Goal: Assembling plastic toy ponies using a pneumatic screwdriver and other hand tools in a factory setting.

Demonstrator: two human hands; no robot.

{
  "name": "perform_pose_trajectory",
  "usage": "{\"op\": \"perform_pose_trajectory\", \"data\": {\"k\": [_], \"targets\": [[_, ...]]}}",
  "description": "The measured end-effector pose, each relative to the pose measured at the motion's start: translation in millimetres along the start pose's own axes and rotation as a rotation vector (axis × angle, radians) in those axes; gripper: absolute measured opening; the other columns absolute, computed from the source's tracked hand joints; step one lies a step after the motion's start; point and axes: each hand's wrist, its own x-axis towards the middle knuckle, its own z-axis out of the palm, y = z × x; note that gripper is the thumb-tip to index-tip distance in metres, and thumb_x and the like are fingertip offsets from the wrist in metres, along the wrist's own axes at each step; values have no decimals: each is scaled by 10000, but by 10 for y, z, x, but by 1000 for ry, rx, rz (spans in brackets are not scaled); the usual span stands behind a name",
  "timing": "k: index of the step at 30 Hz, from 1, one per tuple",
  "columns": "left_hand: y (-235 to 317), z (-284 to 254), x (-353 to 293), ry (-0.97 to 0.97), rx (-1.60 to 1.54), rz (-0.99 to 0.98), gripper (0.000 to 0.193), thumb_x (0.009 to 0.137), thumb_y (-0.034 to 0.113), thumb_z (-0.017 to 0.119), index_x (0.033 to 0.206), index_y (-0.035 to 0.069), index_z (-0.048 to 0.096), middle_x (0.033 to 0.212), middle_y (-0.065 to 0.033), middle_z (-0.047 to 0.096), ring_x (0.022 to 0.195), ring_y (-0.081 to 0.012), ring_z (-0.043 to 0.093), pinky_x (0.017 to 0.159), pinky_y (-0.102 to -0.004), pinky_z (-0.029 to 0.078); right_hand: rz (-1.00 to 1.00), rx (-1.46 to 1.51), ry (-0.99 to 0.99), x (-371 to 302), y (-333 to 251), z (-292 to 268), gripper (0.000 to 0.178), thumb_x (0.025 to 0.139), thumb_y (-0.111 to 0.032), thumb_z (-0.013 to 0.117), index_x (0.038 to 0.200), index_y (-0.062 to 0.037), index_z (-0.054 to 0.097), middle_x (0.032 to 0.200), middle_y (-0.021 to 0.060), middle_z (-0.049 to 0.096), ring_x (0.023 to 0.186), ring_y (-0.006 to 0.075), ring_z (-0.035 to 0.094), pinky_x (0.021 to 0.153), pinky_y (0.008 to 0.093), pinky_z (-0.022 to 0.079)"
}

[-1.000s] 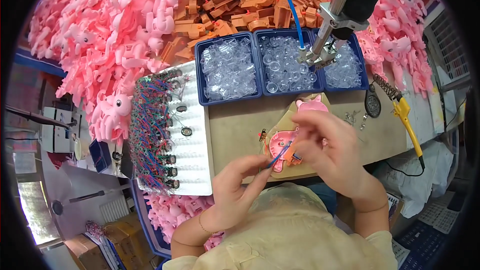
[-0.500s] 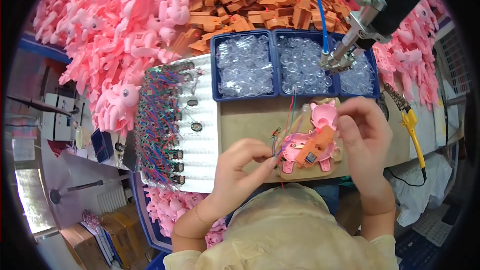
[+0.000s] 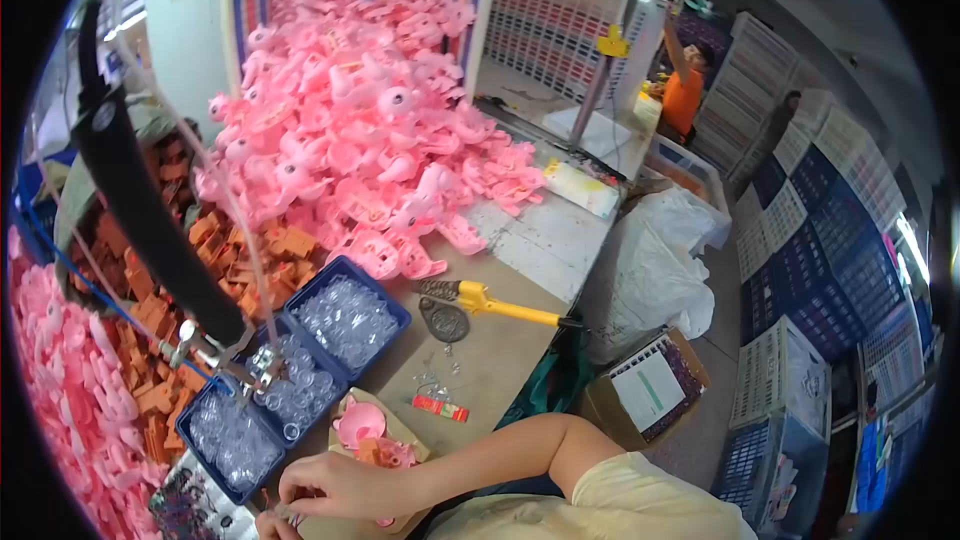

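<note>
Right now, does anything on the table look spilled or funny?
Maybe: small shiny bits lie scattered loose on the brown tabletop, between the yellow soldering iron and the red packet. They look stray because clear plastic pieces sit in blue trays.

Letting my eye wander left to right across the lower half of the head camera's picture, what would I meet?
Pink toy pieces at the edge → the nearest blue tray of clear parts → the person's right hand → a small red item → a cardboard box → stacked blue crates.
</note>
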Motion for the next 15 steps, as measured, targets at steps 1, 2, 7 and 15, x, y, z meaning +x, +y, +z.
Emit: {"op": "perform_pose_trajectory", "data": {"k": [1, 2, 7, 15], "targets": [[6, 7, -7, 52, -168, -126, 130, 901, 99, 537, 986, 3, 556, 856, -37, 557, 787, -120, 500, 732, -232, 403, 49, 29, 25, -25, -21, -20, 128, 787, -85, 609, 836, 24, 565, 757, 85, 586, 701, 150, 579, 621, 276, 463], [9, 24, -6, 110, -331, -256, 127, 908, 104, 526, 973, 0, 555, 834, -29, 545, 764, -101, 487, 695, -219, 393, 97, 63, 43, -44, -34, -47, 113, 764, -75, 603, 808, 21, 563, 708, 84, 582, 670, 151, 568, 603, 283, 445], [71, 5, -11, 67, -296, -277, 164, 916, 151, 526, 999, 12, 547, 812, -14, 532, 723, -71, 467, 638, -204, 374, 166, 43, -8, -172, 1, -28, 114, 766, -93, 589, 790, 11, 547, 713, 82, 572, 667, 180, 573, 594, 305, 446], [-101, -292, 216, 253, 991, 565, 71, 801, 57, 596, 802, -12, 581, 826, -112, 510, 762, -244, 494, 713, -341, 391, -343, -852, 281, 11, 158, 54, 212, 660, -123, 596, 844, -29, 553, 890, 122, 517, 801, 307, 538, 670, 377, 435]]}}
